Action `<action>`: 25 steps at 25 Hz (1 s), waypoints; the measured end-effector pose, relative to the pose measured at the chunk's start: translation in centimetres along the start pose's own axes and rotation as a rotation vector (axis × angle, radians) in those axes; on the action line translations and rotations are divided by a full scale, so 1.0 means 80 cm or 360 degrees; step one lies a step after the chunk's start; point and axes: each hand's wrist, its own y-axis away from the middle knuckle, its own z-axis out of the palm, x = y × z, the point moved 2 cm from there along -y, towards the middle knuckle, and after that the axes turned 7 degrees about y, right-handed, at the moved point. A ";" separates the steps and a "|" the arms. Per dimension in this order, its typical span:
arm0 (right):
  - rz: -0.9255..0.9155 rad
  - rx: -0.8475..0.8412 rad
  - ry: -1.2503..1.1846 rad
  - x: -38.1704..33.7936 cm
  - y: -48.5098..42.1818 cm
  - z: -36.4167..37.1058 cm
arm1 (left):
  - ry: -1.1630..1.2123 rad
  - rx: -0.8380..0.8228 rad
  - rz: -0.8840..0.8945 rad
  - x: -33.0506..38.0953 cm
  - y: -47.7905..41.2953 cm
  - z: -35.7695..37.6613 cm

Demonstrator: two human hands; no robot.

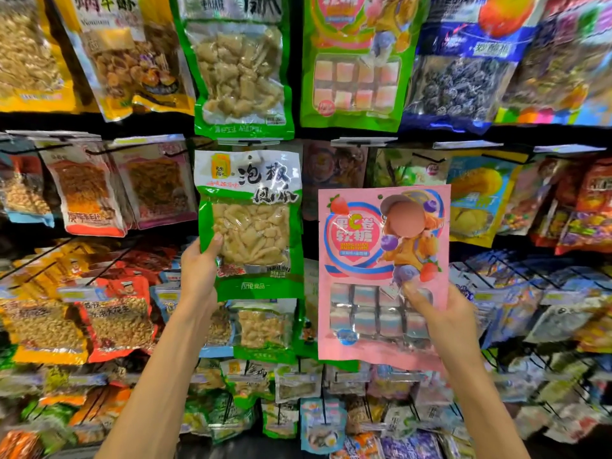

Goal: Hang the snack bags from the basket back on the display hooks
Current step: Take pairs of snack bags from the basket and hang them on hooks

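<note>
My left hand (200,266) grips the lower left edge of a green and white snack bag (250,223) with pale pieces inside. The bag's top sits just under a display hook (250,141) in the middle row; whether it hangs on the hook I cannot tell. My right hand (440,316) holds a pink candy bag (384,273) by its lower right part, upright and in front of the shelf, below another hook (361,142). The basket is out of view.
The display wall is packed with hanging snack bags in several rows. Above hang a matching green bag (240,67) and a green candy bag (354,61). Black wire hooks (516,270) stick out toward me at the right and left.
</note>
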 end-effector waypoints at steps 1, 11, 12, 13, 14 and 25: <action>-0.0003 -0.0010 0.0001 0.001 -0.004 0.001 | -0.0010 0.0009 0.0004 0.000 -0.003 -0.001; 0.0029 0.0019 -0.0071 0.008 -0.015 0.021 | 0.0003 -0.0036 -0.0020 -0.012 -0.023 -0.005; 0.0038 0.0021 -0.0082 0.008 -0.015 0.023 | 0.0017 -0.0041 -0.0036 -0.012 -0.026 -0.005; 0.0043 0.0019 -0.0080 0.007 -0.016 0.027 | 0.0023 -0.0052 -0.0046 -0.012 -0.028 -0.004; 0.0049 0.0018 -0.0075 0.006 -0.017 0.031 | 0.0022 -0.0066 -0.0059 -0.013 -0.032 -0.003; 0.0082 0.0026 -0.0145 -0.018 -0.078 0.077 | -0.0009 -0.0151 -0.0150 -0.024 -0.100 0.022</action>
